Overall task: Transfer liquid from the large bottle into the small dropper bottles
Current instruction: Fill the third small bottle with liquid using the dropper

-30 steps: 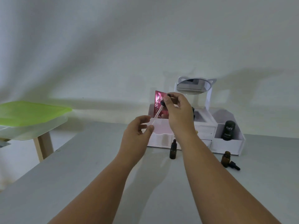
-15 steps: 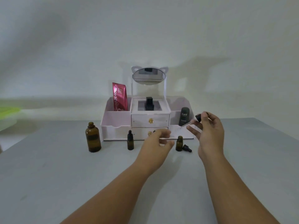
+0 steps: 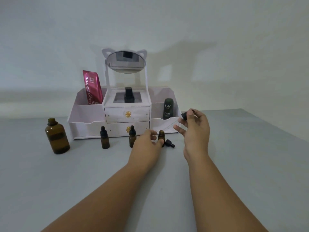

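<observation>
Right hand [image 3: 195, 129] is up over the right side of the worktop [image 3: 234, 173], with a narrow grip: thumb and fingertips pinch the black bulb of a dropper [image 3: 184, 115]. Its glass tube slants down and left towards the organiser's [image 3: 87, 121] front edge, and the lower fingers are spread loose beneath it.

Left hand [image 3: 148, 141] is low, right at the open bottle [image 3: 161, 135]. The thumb lies across the bottle's base and the fingers curl just to its left. I cannot tell whether that grip has closed on it. The bottle stands upright with no cap on. A spare cap [image 3: 169, 143] lies on its side just to the right, touching or nearly touching it.

Two more small bottles stand upright and capped in front of the drawers: the left bottle [image 3: 104, 138] and the middle bottle [image 3: 132, 137], the latter just beside the left hand. The big bottle [image 3: 57, 137] is amber, uncapped and upright, standing well apart at the far left.

Behind them, the organiser holds a pink sachet [image 3: 92, 87] in its left bay, a black bottle [image 3: 129, 96] in the centre and a dark stick [image 3: 168, 108] on the right, under an oval mirror [image 3: 125, 61].
</observation>
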